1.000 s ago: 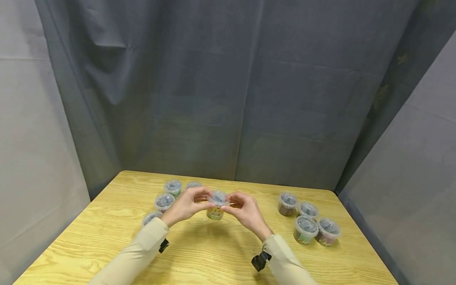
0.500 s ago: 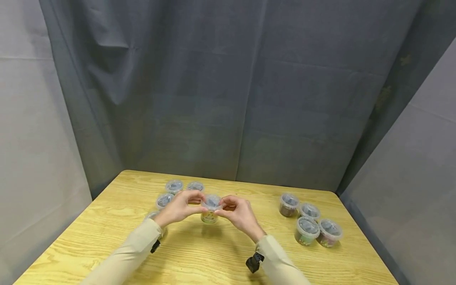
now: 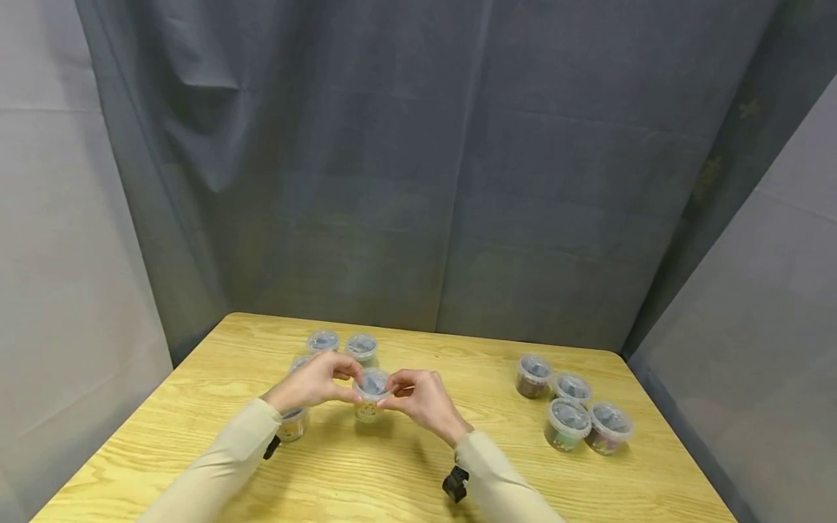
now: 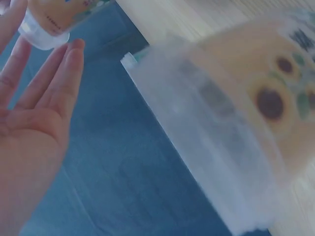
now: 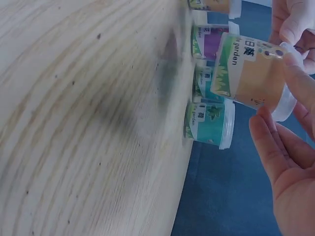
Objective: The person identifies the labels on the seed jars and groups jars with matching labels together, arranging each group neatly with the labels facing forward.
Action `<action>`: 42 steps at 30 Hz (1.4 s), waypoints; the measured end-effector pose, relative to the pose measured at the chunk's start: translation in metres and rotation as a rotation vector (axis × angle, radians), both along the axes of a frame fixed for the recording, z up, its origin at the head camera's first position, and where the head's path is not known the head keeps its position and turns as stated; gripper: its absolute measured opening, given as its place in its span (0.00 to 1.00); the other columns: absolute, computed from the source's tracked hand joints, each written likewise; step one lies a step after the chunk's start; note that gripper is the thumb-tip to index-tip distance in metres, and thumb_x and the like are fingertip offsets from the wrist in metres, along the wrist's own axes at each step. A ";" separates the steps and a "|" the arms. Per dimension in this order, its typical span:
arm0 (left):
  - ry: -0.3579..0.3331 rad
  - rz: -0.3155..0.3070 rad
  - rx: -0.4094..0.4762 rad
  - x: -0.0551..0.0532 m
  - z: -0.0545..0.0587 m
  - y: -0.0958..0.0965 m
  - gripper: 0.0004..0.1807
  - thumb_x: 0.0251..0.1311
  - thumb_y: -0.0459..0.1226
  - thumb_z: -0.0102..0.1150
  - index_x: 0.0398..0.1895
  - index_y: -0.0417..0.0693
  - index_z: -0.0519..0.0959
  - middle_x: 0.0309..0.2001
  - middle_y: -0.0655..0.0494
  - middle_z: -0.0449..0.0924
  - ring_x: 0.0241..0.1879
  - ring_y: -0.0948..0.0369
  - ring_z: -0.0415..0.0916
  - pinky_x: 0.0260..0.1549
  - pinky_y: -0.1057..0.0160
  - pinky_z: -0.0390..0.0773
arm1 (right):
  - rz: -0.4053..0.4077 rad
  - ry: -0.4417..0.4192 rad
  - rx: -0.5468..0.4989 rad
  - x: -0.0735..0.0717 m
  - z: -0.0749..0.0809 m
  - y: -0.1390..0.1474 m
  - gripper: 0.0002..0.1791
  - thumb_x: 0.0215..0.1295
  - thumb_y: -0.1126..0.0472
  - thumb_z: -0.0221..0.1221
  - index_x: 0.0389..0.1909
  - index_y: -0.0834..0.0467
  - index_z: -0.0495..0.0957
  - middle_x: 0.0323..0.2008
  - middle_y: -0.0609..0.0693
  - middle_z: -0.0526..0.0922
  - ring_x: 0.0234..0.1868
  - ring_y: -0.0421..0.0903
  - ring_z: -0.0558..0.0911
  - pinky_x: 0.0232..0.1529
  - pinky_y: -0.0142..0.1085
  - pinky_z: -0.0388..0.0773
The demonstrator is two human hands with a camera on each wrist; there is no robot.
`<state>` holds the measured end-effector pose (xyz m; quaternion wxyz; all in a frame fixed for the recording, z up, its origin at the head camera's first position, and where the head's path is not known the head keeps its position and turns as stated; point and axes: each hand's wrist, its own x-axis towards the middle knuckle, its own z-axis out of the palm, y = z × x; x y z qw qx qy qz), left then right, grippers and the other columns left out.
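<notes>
A small clear plastic tub [image 3: 368, 408] with a lid and an orange sunflower label hangs just over the table in the head view. My left hand [image 3: 312, 383] pinches its lid rim from the left, and my right hand [image 3: 425, 404] pinches the opposite side. Seen by the right wrist camera, the tub [image 5: 253, 73] tilts a little, its base apart from the wood. Another sunflower tub [image 3: 292, 427] stands beside my left wrist and looms large in the left wrist view. Beyond my left hand are two more tubs [image 3: 323, 341] [image 3: 362, 349].
A group of lidded tubs [image 3: 567, 425] stands on the right of the wooden table [image 3: 405, 479]. Behind the left hand, one tub [image 3: 299, 362] is partly hidden. Teal [image 5: 209, 123] and purple tubs [image 5: 211, 42] form a row in the right wrist view. Grey curtains [image 3: 366, 181] enclose the table.
Both hands have carried the sunflower tub left and toward the person. The tub behind it at the back has come into fuller view, as has the one near my left wrist.
</notes>
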<state>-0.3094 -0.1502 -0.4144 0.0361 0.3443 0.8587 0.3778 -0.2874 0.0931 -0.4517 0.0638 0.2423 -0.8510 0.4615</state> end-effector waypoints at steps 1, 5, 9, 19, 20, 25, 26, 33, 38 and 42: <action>0.005 0.002 -0.020 0.000 -0.001 -0.001 0.13 0.52 0.46 0.73 0.37 0.53 0.83 0.42 0.61 0.84 0.51 0.56 0.81 0.56 0.48 0.78 | 0.008 0.004 0.010 0.000 -0.001 -0.001 0.10 0.51 0.54 0.73 0.32 0.51 0.84 0.36 0.45 0.87 0.40 0.43 0.87 0.41 0.27 0.83; 0.042 0.014 -0.106 0.000 -0.001 -0.006 0.12 0.48 0.47 0.75 0.32 0.57 0.82 0.39 0.66 0.83 0.49 0.58 0.80 0.55 0.49 0.78 | 0.049 0.035 0.051 0.000 -0.003 -0.007 0.09 0.52 0.56 0.73 0.32 0.52 0.84 0.35 0.46 0.87 0.39 0.42 0.86 0.42 0.26 0.82; 0.058 0.020 -0.163 0.001 -0.003 -0.009 0.17 0.46 0.48 0.76 0.37 0.54 0.83 0.44 0.62 0.83 0.52 0.54 0.78 0.55 0.47 0.77 | 0.074 0.053 0.080 0.000 -0.005 -0.012 0.08 0.52 0.59 0.73 0.32 0.55 0.84 0.35 0.47 0.87 0.38 0.41 0.85 0.42 0.26 0.82; 0.039 0.008 -0.285 0.004 -0.004 -0.015 0.35 0.44 0.43 0.78 0.57 0.39 0.79 0.57 0.46 0.81 0.54 0.49 0.79 0.54 0.49 0.79 | 0.126 0.072 0.146 0.004 -0.010 -0.027 0.07 0.52 0.62 0.72 0.30 0.56 0.84 0.34 0.47 0.88 0.36 0.39 0.85 0.41 0.28 0.83; 0.031 0.012 -0.297 0.005 -0.004 -0.015 0.35 0.43 0.42 0.79 0.57 0.39 0.79 0.57 0.46 0.81 0.54 0.49 0.79 0.54 0.49 0.79 | 0.129 0.069 0.151 0.004 -0.011 -0.028 0.07 0.52 0.62 0.72 0.31 0.56 0.84 0.34 0.47 0.88 0.36 0.40 0.85 0.41 0.29 0.83; 0.005 0.049 -0.346 0.008 -0.005 -0.017 0.36 0.40 0.41 0.79 0.58 0.40 0.79 0.56 0.48 0.81 0.54 0.51 0.78 0.56 0.48 0.78 | 0.140 0.076 0.166 0.007 -0.013 -0.036 0.07 0.52 0.62 0.72 0.30 0.57 0.85 0.34 0.48 0.88 0.36 0.41 0.86 0.40 0.29 0.84; 0.002 0.052 -0.351 0.009 -0.006 -0.017 0.37 0.40 0.41 0.79 0.58 0.40 0.79 0.56 0.48 0.81 0.54 0.51 0.78 0.56 0.49 0.77 | 0.139 0.077 0.169 0.008 -0.013 -0.037 0.07 0.51 0.63 0.72 0.30 0.57 0.85 0.34 0.48 0.88 0.36 0.40 0.85 0.39 0.28 0.83; -0.016 0.016 -0.332 0.009 -0.006 -0.024 0.37 0.41 0.38 0.78 0.58 0.37 0.78 0.58 0.45 0.80 0.57 0.48 0.76 0.58 0.46 0.76 | 0.116 0.039 0.173 0.013 -0.010 -0.044 0.07 0.51 0.61 0.73 0.29 0.55 0.85 0.33 0.45 0.88 0.35 0.35 0.84 0.37 0.22 0.79; -0.029 0.001 -0.325 0.007 -0.006 -0.027 0.37 0.41 0.38 0.79 0.58 0.37 0.78 0.58 0.44 0.79 0.59 0.46 0.75 0.59 0.45 0.75 | 0.098 0.008 0.177 0.013 -0.009 -0.046 0.06 0.52 0.60 0.73 0.30 0.54 0.85 0.34 0.45 0.89 0.34 0.33 0.84 0.38 0.22 0.79; -0.034 -0.006 -0.324 0.006 -0.007 -0.030 0.37 0.41 0.38 0.79 0.58 0.37 0.78 0.58 0.44 0.79 0.58 0.45 0.75 0.58 0.45 0.75 | 0.095 0.001 0.183 0.012 -0.011 -0.048 0.06 0.53 0.60 0.72 0.31 0.53 0.85 0.35 0.45 0.89 0.35 0.32 0.84 0.39 0.23 0.79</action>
